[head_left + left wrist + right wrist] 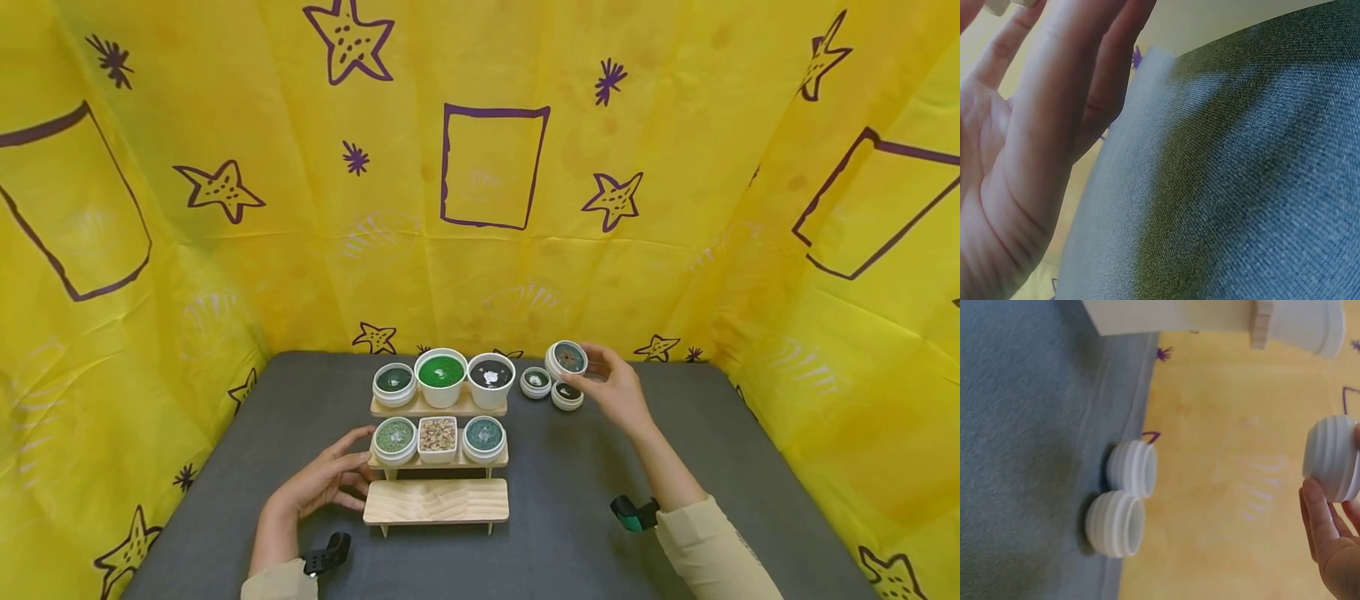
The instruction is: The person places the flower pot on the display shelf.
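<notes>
My right hand (613, 392) holds a small white ribbed pot (566, 359) with blue-green contents, raised above two smaller white pots (536, 382) on the table. In the right wrist view, fingers (1317, 512) and thumb grip that pot by its sides. A stepped wooden stand (437, 502) is in the middle. Its back step bears a dark green pot (393, 381), a bright green cup (441, 372) and a black cup (491, 375). On its middle step are two ribbed pots and a square dish (438, 437) of pebble-like bits. My left hand (326, 477) touches the stand's left side, fingers loosely bent.
A dark grey table (570, 517) lies under everything. Yellow cloth walls (495, 275) with purple drawings close in the back and both sides. The lowest wooden step is at the front, with its grain showing.
</notes>
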A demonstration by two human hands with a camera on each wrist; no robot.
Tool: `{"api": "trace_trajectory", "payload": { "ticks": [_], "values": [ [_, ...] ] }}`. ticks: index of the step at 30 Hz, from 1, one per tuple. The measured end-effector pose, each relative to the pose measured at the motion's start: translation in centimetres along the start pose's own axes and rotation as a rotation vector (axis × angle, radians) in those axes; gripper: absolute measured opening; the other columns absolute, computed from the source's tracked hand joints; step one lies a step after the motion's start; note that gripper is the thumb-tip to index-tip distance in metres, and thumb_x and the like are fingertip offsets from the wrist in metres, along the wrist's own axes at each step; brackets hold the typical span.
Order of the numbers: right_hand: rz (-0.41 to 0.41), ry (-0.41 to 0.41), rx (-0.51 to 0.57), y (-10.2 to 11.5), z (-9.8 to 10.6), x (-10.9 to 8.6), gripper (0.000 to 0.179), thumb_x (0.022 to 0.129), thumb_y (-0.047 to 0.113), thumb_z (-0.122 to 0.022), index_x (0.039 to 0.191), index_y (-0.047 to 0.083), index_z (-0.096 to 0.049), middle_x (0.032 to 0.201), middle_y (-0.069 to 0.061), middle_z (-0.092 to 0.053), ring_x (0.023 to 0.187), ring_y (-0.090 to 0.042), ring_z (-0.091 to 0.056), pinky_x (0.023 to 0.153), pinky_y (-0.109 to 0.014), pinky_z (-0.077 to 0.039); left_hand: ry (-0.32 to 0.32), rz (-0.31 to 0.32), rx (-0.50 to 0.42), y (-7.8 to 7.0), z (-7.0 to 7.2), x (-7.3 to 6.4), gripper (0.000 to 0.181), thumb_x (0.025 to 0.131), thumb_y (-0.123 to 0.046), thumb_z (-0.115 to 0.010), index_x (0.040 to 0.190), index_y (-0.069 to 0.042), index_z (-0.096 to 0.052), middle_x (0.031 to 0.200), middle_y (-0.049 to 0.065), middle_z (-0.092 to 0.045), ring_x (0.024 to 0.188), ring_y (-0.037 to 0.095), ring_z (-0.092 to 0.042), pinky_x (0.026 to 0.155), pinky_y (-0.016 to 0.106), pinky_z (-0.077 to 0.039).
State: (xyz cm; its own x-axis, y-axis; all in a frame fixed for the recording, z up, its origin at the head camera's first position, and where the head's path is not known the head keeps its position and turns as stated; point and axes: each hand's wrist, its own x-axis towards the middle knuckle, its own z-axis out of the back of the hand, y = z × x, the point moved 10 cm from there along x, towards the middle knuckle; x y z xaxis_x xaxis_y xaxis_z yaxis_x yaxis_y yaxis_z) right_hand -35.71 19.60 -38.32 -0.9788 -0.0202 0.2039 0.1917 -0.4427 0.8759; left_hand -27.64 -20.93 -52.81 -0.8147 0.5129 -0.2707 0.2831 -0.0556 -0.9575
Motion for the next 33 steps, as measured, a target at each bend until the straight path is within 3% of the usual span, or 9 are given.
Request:
{"api": "trace_trajectory", "payload": {
  "ticks": [8, 18, 25, 33],
  "values": [
    [0.068, 0.028, 0.083, 2.6, -0.8, -0.7, 0.063, 0.081, 0.020, -0.082, 0.136, 0.007, -0.055, 0.134, -0.014, -0.060, 0.120, -0.031, -0.062, 0.089, -0.016, -0.055, -0.001, -0.002, 0.007, -0.1, -0.1, 0.0, 0.067, 0.104, -0.027, -0.044, 0.155, -0.014, -0.003, 0.100, 0.008, -0.063, 0.083, 0.017, -0.068, 0.074, 0.042, -0.061],
    [0.137, 0.034, 0.125, 5.3, -1.4, -1.6, 0.060, 0.080, 0.012, -0.082, 0.133, 0.006, -0.055, 0.130, -0.015, -0.061, 0.111, -0.019, -0.063, 0.085, -0.012, -0.054, -0.003, 0.002, 0.007, 0.0, 0.0, 0.1, 0.062, 0.104, -0.027, -0.044, 0.154, -0.018, -0.008, 0.101, 0.009, -0.061, 0.082, 0.017, -0.068, 0.073, 0.041, -0.061],
    [0.212, 0.070, 0.186, 8.0, -2.5, -2.8, 0.060, 0.079, 0.006, -0.081, 0.133, 0.006, -0.055, 0.128, -0.015, -0.061, 0.104, -0.002, -0.062, 0.084, -0.013, -0.055, -0.001, 0.005, 0.000, 0.1, 0.0, 0.1, 0.061, 0.104, -0.027, -0.044, 0.153, -0.018, -0.009, 0.100, 0.009, -0.062, 0.082, 0.017, -0.067, 0.074, 0.042, -0.061],
    [0.317, 0.143, 0.224, 10.7, -5.2, -4.1, 0.059, 0.078, 0.003, -0.081, 0.131, 0.008, -0.057, 0.122, -0.015, -0.065, 0.104, -0.007, -0.063, 0.082, -0.019, -0.058, -0.004, 0.003, -0.004, 0.1, 0.1, 0.1, 0.063, 0.104, -0.027, -0.044, 0.154, -0.017, -0.007, 0.101, 0.009, -0.061, 0.082, 0.017, -0.067, 0.074, 0.042, -0.061]
  ]
}}
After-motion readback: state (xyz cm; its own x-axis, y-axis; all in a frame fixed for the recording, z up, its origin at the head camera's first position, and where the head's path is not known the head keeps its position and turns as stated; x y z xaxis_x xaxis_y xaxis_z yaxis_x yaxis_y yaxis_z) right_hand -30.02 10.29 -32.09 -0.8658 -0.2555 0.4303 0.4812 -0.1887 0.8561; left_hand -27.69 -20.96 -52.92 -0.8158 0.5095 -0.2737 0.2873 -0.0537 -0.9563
